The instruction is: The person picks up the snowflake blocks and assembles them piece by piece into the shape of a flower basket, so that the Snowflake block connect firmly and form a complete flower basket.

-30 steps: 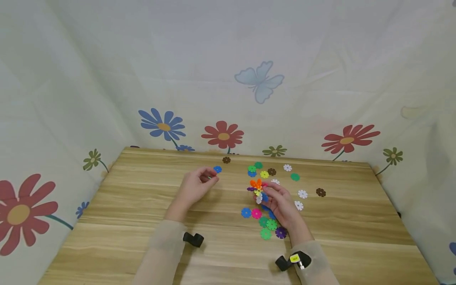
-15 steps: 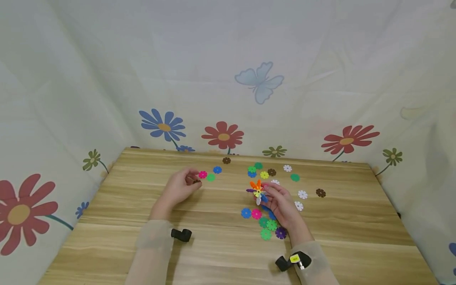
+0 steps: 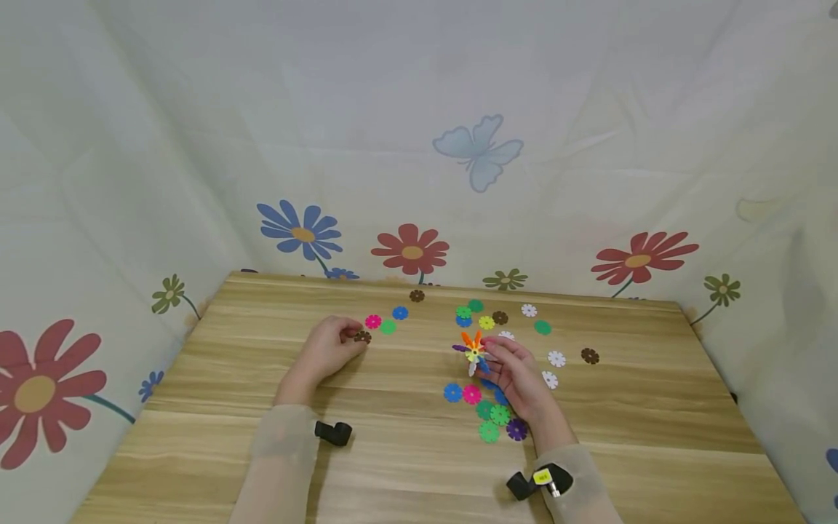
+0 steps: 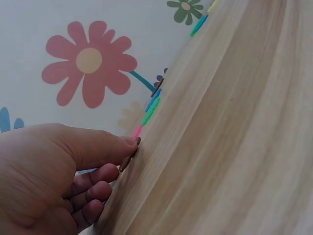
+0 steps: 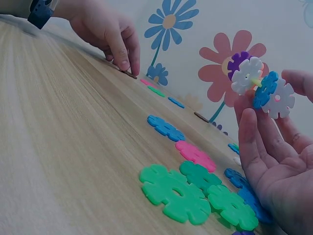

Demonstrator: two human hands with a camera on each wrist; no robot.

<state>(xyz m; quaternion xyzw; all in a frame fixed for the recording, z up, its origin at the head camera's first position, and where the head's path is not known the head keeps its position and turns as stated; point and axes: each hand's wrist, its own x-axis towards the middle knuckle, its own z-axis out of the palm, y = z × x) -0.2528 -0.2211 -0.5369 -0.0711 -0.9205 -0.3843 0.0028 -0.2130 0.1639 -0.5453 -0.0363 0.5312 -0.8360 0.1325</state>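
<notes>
My left hand (image 3: 325, 349) is at the table's left side, thumb and fingertips pinching the edge of a brown snowflake disc (image 3: 363, 337) low at the tabletop. The left wrist view shows the thumb over that brown disc and the other fingers curled beside it. My right hand (image 3: 520, 375) holds up a cluster of interlocked snowflake discs (image 3: 474, 352), raised above the table between thumb and fingers. Orange, purple, yellow, white and blue pieces show in it. Beside the left fingertips lie a pink disc (image 3: 373, 322), a light green disc (image 3: 388, 327) and a blue disc (image 3: 401, 313).
Loose discs lie below the right hand, among them a blue disc (image 3: 453, 393), a pink disc (image 3: 471, 394) and a purple disc (image 3: 516, 429). Further back are a yellow disc (image 3: 486, 322) and several others. A flower-printed curtain (image 3: 419, 145) stands behind the wooden table (image 3: 393, 466).
The left hand has moved left and laid down pink and light green discs, and now has the brown disc at its fingertips. The right hand stays in place; its cluster has turned slightly.
</notes>
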